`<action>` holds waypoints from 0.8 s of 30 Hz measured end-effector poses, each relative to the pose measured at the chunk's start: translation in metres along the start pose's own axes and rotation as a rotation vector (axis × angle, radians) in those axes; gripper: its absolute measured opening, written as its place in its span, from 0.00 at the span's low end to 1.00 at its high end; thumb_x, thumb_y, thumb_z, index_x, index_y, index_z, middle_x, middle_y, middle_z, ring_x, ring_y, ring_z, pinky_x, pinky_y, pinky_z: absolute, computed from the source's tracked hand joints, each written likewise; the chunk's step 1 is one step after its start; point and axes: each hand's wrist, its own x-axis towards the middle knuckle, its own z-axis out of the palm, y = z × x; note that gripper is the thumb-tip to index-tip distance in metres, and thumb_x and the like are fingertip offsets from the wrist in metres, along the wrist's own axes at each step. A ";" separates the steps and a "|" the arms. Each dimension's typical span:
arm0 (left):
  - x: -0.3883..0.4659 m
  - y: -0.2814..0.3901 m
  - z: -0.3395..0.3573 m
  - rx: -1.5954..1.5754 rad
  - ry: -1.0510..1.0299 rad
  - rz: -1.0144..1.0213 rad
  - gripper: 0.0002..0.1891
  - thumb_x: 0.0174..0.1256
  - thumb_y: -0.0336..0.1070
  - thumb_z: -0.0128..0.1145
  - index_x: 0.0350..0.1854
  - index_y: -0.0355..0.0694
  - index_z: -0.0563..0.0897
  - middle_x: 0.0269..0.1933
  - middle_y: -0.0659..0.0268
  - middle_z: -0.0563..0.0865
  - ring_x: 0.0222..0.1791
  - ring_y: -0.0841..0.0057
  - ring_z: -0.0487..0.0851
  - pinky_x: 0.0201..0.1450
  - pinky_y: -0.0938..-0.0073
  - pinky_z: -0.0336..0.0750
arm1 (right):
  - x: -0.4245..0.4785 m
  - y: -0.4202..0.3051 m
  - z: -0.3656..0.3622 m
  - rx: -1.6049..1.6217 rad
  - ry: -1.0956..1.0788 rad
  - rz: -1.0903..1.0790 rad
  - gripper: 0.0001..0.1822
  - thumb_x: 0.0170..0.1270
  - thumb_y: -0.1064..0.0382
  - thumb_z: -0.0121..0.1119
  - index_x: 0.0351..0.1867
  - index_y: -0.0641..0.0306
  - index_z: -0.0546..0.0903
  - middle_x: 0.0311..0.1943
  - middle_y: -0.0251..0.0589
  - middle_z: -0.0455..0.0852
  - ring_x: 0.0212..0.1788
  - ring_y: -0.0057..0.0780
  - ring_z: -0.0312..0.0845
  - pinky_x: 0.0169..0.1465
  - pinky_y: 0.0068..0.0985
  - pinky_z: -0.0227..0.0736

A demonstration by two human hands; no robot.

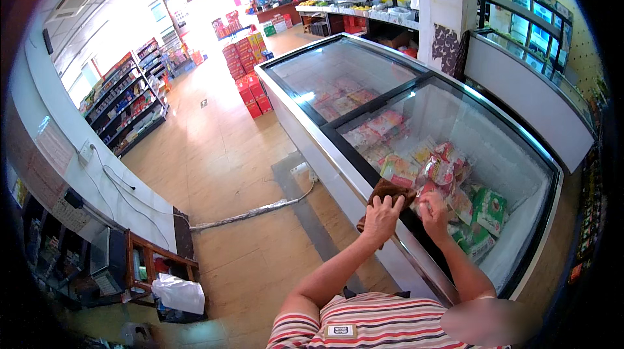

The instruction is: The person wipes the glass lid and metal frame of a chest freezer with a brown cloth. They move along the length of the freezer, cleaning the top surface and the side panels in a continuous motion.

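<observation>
My left hand (382, 218) lies over a folded brown cloth (388, 190), fingers spread on it. The cloth drapes across the near rim of a white chest freezer (312, 140) with a black-framed glass top. To its right, my right hand (433, 213) hovers at or above the glass, fingers curled. Whether it touches the glass or pinches something small cannot be told. Beneath the hands lie frozen food packets, among them a red and white packet (438, 169) and a green bag (489, 211). Frost coats the freezer's inner wall (507, 139).
Stacked red cartons (253, 93) stand left of the freezer. A taped cable (239, 216) crosses the floor to a power strip (300, 168). A wooden stool (161, 256), a white bag (179, 293) and stocked shelves (126, 100) are on the left. A pillar (444, 12) rises behind the freezer.
</observation>
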 end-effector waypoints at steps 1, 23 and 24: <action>0.002 -0.004 0.004 -0.003 0.030 -0.001 0.24 0.50 0.30 0.52 0.54 0.47 0.72 0.37 0.62 0.75 0.38 0.63 0.73 0.31 0.68 0.72 | 0.006 -0.003 0.003 0.002 0.013 -0.027 0.04 0.54 0.71 0.52 0.31 0.68 0.73 0.32 0.47 0.75 0.37 0.46 0.72 0.43 0.35 0.67; -0.092 0.049 0.061 -1.648 0.073 -0.891 0.24 0.52 0.26 0.49 0.54 0.33 0.63 0.44 0.59 0.73 0.44 0.70 0.72 0.49 0.71 0.69 | 0.036 -0.004 0.096 -0.400 -0.513 0.005 0.37 0.65 0.35 0.30 0.58 0.67 0.66 0.61 0.59 0.61 0.65 0.59 0.50 0.66 0.53 0.39; -0.090 0.047 0.057 -1.686 0.042 -0.942 0.24 0.52 0.26 0.50 0.54 0.33 0.63 0.44 0.59 0.73 0.44 0.70 0.72 0.49 0.71 0.69 | 0.036 -0.006 0.096 -0.419 -0.516 0.002 0.37 0.65 0.34 0.30 0.58 0.67 0.67 0.61 0.59 0.61 0.65 0.59 0.49 0.66 0.52 0.39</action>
